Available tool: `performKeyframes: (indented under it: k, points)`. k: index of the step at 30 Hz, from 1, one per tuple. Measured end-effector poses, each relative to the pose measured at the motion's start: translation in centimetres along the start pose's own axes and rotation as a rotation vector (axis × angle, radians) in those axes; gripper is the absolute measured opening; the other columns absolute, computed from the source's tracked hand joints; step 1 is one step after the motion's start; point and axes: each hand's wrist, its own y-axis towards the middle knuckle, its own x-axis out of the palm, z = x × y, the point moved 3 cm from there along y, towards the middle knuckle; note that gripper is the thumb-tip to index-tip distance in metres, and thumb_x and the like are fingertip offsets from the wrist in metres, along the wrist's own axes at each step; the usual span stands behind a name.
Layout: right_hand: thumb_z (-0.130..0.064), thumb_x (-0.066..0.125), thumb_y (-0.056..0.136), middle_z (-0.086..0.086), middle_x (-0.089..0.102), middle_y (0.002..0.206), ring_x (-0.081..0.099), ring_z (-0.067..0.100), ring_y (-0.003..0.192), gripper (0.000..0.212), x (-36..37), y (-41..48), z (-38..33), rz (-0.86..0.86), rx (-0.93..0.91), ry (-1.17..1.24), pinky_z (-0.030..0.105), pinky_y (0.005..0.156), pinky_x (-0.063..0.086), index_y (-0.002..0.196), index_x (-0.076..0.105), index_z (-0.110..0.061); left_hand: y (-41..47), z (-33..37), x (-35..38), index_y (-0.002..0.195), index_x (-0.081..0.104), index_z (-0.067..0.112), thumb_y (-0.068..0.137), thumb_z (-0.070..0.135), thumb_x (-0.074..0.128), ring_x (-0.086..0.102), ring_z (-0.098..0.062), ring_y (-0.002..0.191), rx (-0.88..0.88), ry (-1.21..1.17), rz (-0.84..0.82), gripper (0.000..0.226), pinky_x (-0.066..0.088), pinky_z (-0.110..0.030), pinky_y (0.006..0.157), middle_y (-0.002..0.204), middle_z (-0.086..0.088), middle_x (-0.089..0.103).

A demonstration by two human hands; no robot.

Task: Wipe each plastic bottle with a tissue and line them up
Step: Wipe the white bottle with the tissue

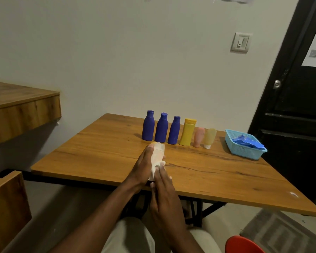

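Observation:
Three blue bottles (pixel 161 128) stand in a row at the back of the wooden table (pixel 102 154), followed to the right by a yellow bottle (pixel 188 132), a small pink tube (pixel 198 136) and a pale yellow tube (pixel 209 137). In front of the row, my left hand (pixel 144 166) grips a pale bottle (pixel 158 152) above the table. My right hand (pixel 163 187) presses a white tissue (pixel 156 168) against the lower part of that bottle. Most of the bottle is hidden by the hands and the tissue.
A light blue plastic basket (pixel 244 147) with blue items inside sits at the table's right back corner. A wooden shelf (pixel 22 108) juts out at the left, a black door (pixel 292 99) stands at the right, and a red stool (pixel 243 244) is near my knee.

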Motion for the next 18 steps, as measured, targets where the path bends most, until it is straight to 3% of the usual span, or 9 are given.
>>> performKeyframes:
  k: [4,8,15,18]
  points:
    - [-0.027,0.032,0.110,-0.012,-0.012,0.166,-0.013,-0.003,0.150,0.061,-0.2,1.5,-0.4,0.017,0.001,-0.025,0.034,0.125,-0.002,0.158,-0.005,-0.028,-0.2,0.1,0.1,0.129,0.060,0.016,0.111,0.045,0.032,0.066,-0.019,0.108,0.052,0.069,0.015,0.044,0.052,-0.033,0.092,0.118,-0.008,0.070]
    - [-0.042,0.026,0.109,-0.015,-0.005,0.165,-0.006,-0.007,0.149,0.059,-1.4,4.7,0.2,0.011,0.103,0.070,0.037,0.127,0.002,0.158,-0.003,-0.030,-0.3,0.2,0.1,0.145,0.054,0.022,0.102,0.063,0.041,0.061,-0.013,0.127,0.100,0.114,0.001,0.061,0.048,-0.039,0.111,0.140,0.001,0.063]
    - [-0.046,0.025,0.105,-0.010,0.037,0.158,0.037,-0.001,0.141,0.054,-1.4,4.3,0.0,0.080,0.123,0.200,0.040,0.116,0.036,0.156,0.026,-0.028,-0.2,0.0,0.1,0.149,0.048,0.030,0.094,0.073,0.045,0.063,-0.016,0.125,0.135,0.098,0.007,0.069,0.052,-0.041,0.107,0.141,0.000,0.062]
    - [-0.032,0.034,0.101,-0.005,0.044,0.154,0.043,0.005,0.138,0.050,-0.6,1.8,-0.3,0.012,0.085,0.001,0.038,0.119,0.032,0.150,0.040,-0.023,-0.4,0.3,0.1,0.152,0.044,0.028,0.095,0.065,0.040,0.063,-0.020,0.119,0.146,0.106,0.037,0.067,0.053,-0.030,0.090,0.139,-0.004,0.061]
